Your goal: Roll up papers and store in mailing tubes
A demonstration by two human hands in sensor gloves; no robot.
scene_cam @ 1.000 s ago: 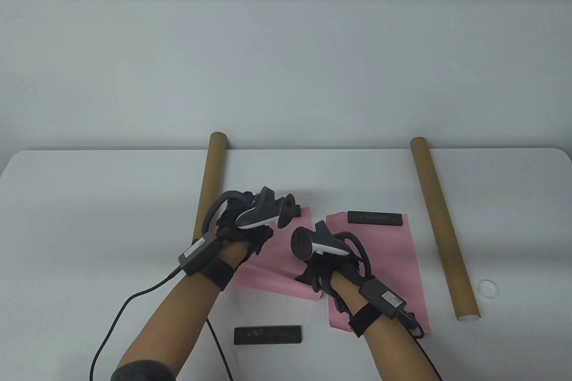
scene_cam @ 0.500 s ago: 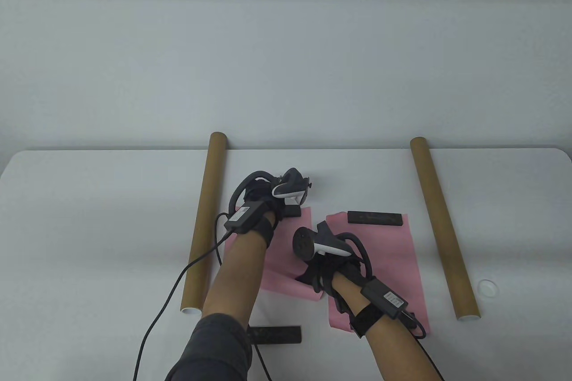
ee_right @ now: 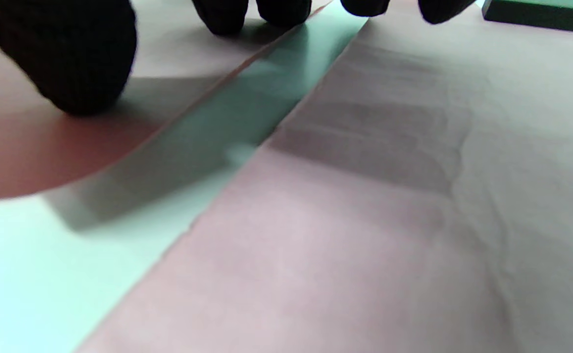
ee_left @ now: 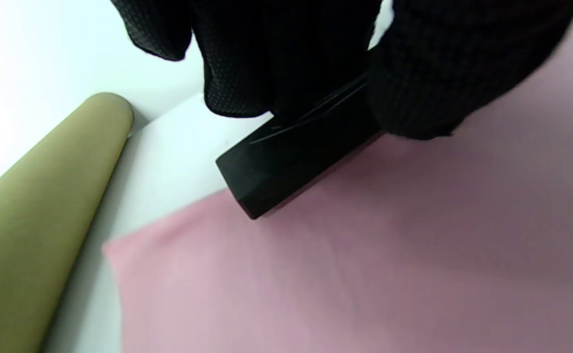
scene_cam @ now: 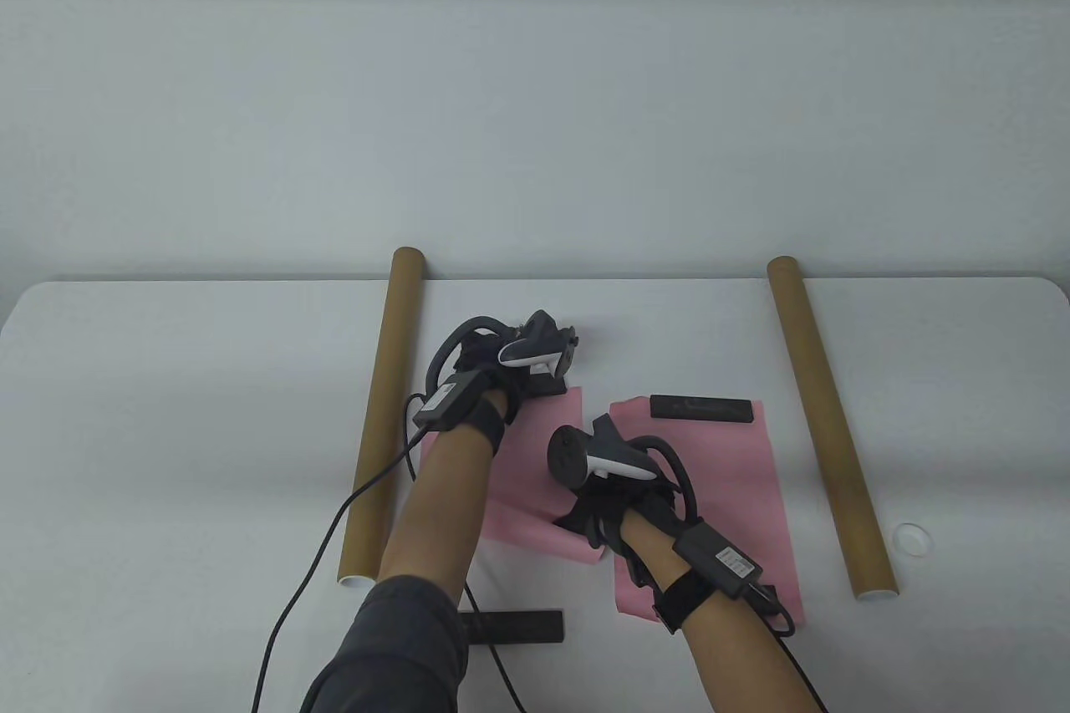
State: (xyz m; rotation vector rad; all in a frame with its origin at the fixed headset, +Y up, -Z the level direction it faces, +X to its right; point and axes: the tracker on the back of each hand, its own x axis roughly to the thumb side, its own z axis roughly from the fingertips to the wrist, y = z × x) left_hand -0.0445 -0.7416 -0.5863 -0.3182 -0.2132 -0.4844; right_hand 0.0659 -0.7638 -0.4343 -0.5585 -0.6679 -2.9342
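Note:
Two pink papers lie side by side on the white table, the left paper [scene_cam: 522, 487] and the right paper [scene_cam: 727, 487]. My left hand [scene_cam: 535, 377] grips a black weight bar [scene_cam: 558, 389] at the left paper's far edge; the left wrist view shows my fingers [ee_left: 413, 73] closed around the bar [ee_left: 286, 166] just above the paper [ee_left: 364, 274]. My right hand [scene_cam: 598, 514] rests on the left paper's near right part, with fingertips [ee_right: 70, 63] pressing it flat. One brown mailing tube [scene_cam: 380, 420] lies left of the papers and another [scene_cam: 827, 429] lies to the right.
A second black bar [scene_cam: 704, 408] lies on the right paper's far edge and also shows in the right wrist view [ee_right: 541, 17]. A third bar [scene_cam: 522, 626] lies on the table near my left forearm. A white tube cap [scene_cam: 911, 537] sits at the right.
My left hand moved from the left paper's left side to its far edge and took hold of the black bar there. My right hand stayed on the paper.

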